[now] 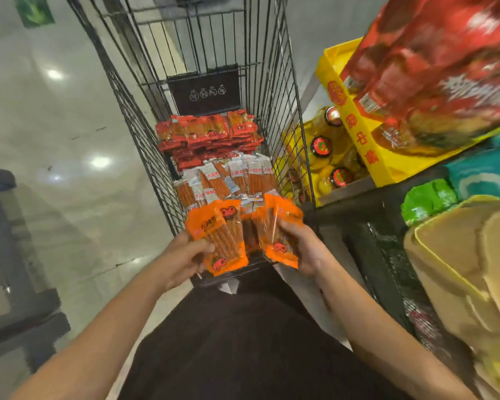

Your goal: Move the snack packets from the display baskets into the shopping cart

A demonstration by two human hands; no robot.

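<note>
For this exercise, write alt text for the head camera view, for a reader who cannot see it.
Both hands, left hand and right hand, hold orange snack packets over the near end of a wire shopping cart, which already contains red packets and white-labelled packets.

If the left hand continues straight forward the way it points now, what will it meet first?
Probably the silver-and-orange packets lying in the cart. The left hand, gripping orange packets, points forward and down over the cart's near end. Depth is unclear from one view.

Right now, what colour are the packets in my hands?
Orange packets, some with clear windows, seen in the head view.
</note>
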